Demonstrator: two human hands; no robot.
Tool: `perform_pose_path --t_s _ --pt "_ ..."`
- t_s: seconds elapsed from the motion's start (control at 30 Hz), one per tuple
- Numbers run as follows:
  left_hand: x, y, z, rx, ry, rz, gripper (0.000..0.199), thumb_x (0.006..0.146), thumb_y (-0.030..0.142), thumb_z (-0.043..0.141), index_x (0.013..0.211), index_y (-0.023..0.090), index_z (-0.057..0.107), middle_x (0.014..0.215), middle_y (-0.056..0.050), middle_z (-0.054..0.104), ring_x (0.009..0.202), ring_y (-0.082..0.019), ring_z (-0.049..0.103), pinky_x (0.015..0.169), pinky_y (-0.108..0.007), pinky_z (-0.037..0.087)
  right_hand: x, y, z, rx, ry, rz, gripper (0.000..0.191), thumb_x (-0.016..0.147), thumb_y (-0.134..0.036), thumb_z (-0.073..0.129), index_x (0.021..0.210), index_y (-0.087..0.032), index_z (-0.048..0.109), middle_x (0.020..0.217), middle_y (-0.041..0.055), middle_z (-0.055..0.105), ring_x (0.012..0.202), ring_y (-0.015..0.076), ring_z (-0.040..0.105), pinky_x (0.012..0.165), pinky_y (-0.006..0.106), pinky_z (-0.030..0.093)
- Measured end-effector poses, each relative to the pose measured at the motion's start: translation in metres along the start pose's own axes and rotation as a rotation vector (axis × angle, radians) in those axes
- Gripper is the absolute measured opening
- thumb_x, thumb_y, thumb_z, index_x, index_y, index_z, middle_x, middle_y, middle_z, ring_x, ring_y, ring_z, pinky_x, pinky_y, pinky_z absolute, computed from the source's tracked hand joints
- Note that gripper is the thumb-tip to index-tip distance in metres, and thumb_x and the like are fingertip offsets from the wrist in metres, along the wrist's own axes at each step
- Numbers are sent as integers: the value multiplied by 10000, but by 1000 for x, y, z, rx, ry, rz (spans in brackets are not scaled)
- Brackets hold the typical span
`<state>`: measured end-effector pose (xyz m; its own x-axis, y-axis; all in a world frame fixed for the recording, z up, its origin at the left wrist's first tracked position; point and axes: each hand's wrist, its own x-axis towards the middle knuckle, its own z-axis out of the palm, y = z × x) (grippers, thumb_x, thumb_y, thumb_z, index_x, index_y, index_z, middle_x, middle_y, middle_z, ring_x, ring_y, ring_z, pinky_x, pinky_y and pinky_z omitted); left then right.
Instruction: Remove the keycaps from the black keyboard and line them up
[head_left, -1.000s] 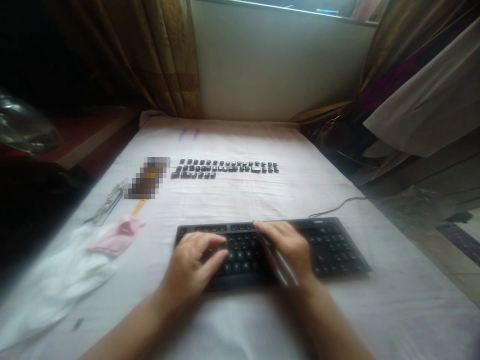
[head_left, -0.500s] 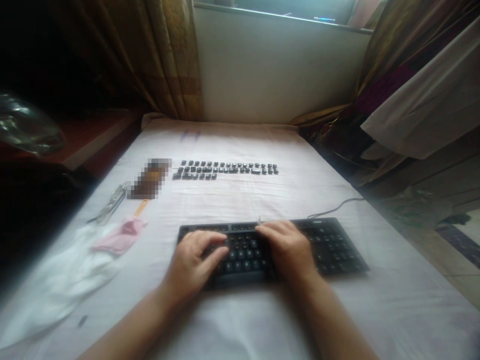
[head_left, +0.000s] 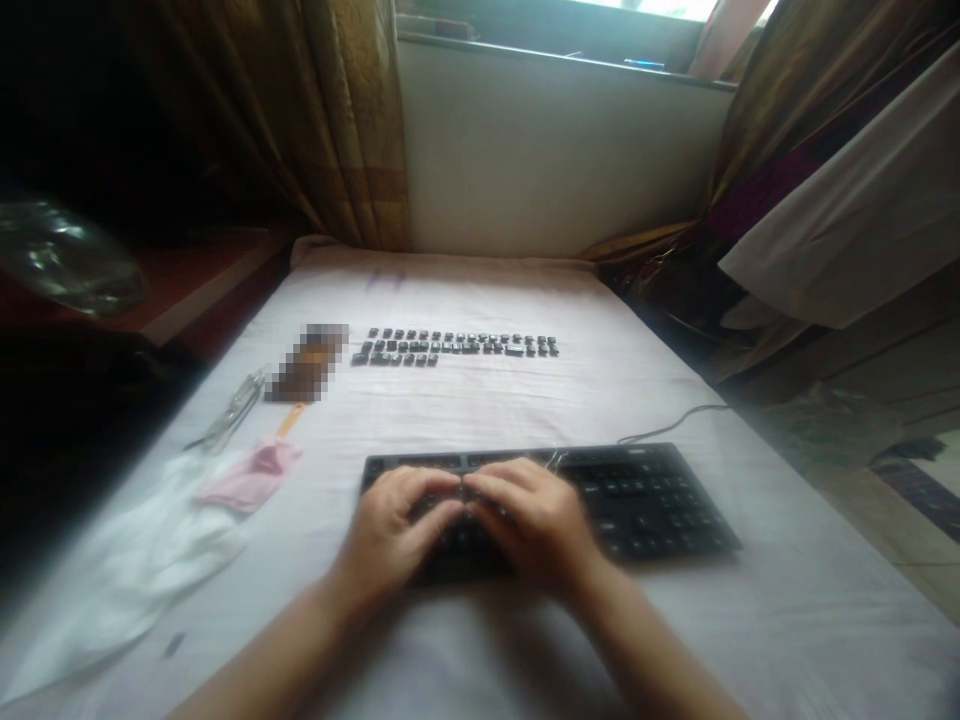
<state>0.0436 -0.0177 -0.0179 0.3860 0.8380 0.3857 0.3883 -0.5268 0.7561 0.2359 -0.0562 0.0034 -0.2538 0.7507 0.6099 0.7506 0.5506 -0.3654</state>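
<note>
A black keyboard [head_left: 645,500] lies on the cloth in front of me, its left half largely covered by my hands. My left hand [head_left: 397,515] is over its left part, thumb and index finger closed in a pinch; whatever is between the tips is too small and blurred to make out. My right hand [head_left: 536,515] meets it there, fingertips against the left ones. Thin wire ends of what looks like a wire keycap puller [head_left: 555,460] stick out behind my right fingers. Beyond the keyboard, loose black keycaps [head_left: 469,347] lie in three rows.
On the left are a pixelated brown item [head_left: 307,365], a clear bag with thin tools [head_left: 232,410], a pink cloth [head_left: 251,477] and a white cloth [head_left: 135,560]. A small dark piece [head_left: 174,645] lies nearer. The keyboard cable [head_left: 667,420] runs right.
My right hand has moved left across the keyboard, and its fingertips now meet those of my left hand. The wire ends now point up and to the right. The view has tilted slightly up.
</note>
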Motion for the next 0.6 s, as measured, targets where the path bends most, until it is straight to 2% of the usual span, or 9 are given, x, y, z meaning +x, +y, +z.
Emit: perform_pose_path --t_s 0.2,0.33,0.47,0.6 --pt "0 -1 0 -61 -12 -31 134 849 300 661 957 243 718 865 -8 757 797 -179 711 757 -303 572 10 2 -2 -11 -53 -28 122 900 -232 596 908 -180 707 840 79 756 737 183 705 689 287 573" --pt "2 -4 -5 -30 16 -48 207 853 316 659 1040 234 697 914 -24 763 821 -184 720 772 -306 578 19 8 -4 6 -70 -13 102 889 -229 608 901 -185 700 830 65 755 734 173 706 693 274 570" --pt "9 -15 -22 81 121 -27 244 883 348 616 1085 225 673 914 -32 767 838 -191 722 806 -324 578 32 30 -2 3 -104 26 88 861 -204 636 919 -188 701 854 59 755 764 178 707 705 290 569" --pt "17 -42 -41 210 246 -24 236 888 378 591 1022 211 690 924 -51 769 868 -212 724 842 -350 573 53 65 12 17 -170 159 87 824 -183 680 905 -179 711 820 39 746 673 142 683 628 246 541"
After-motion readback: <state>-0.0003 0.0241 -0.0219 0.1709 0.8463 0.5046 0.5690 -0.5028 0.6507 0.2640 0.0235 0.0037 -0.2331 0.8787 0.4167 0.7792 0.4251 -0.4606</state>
